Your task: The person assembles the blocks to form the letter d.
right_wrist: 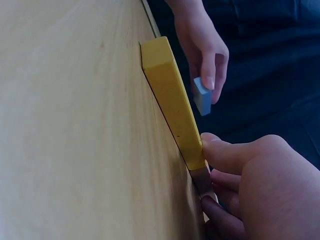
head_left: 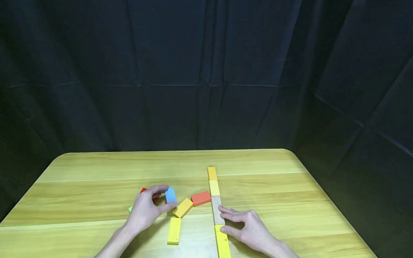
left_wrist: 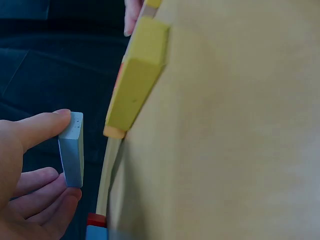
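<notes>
My left hand [head_left: 143,211] pinches a small blue block [head_left: 170,195] by its ends, between thumb and fingers. In the left wrist view the blue block [left_wrist: 72,150] appears raised above the table. My right hand [head_left: 250,232] rests along a straight row of blocks, its thumb on a long yellow block [head_left: 222,243] and its fingertips at the side of a grey block [head_left: 217,211]. Farther along that row lie a pale yellow block [head_left: 214,187] and an orange block [head_left: 212,173] at the far end.
Left of the row, a coral red block [head_left: 201,198], a yellow-orange block [head_left: 183,208] and a yellow block [head_left: 174,231] form a curve on the wooden table [head_left: 290,193]. Partly hidden by my left hand are a red block [head_left: 143,189] and a green one [head_left: 130,209]. Dark curtains hang behind.
</notes>
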Action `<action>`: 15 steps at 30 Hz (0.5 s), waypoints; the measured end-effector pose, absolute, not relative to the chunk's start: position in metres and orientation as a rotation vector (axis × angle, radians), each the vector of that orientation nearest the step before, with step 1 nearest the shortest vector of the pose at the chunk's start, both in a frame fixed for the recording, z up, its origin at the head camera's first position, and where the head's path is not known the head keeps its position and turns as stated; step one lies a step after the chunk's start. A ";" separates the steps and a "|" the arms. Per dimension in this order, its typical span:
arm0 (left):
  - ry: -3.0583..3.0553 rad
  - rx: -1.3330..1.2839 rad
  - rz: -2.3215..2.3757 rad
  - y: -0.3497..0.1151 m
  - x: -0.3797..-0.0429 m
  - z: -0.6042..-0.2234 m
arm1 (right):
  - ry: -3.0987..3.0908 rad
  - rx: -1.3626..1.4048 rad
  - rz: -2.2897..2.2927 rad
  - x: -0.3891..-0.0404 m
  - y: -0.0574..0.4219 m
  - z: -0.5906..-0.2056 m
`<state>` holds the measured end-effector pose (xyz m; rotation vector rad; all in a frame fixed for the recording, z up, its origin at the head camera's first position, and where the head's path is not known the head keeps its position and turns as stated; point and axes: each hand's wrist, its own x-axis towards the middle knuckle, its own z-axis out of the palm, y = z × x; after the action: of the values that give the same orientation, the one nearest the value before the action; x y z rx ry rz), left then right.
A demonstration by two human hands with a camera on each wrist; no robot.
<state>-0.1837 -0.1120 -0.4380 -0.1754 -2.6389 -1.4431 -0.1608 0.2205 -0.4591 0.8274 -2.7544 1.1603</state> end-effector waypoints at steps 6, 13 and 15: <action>-2.674 -0.166 -1.438 -0.111 -0.169 -0.439 | -2.759 0.821 1.150 -0.161 0.221 -0.459; -2.697 -0.193 -1.410 -0.108 -0.154 -0.437 | -2.738 0.845 1.114 -0.161 0.221 -0.460; -2.702 -0.205 -1.400 -0.106 -0.150 -0.437 | -2.737 0.847 1.107 -0.160 0.221 -0.461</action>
<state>-0.1499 -0.1063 -0.4367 -0.2046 -2.7020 -1.3999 -0.1604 0.2207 -0.4606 0.8472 -2.7374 1.1070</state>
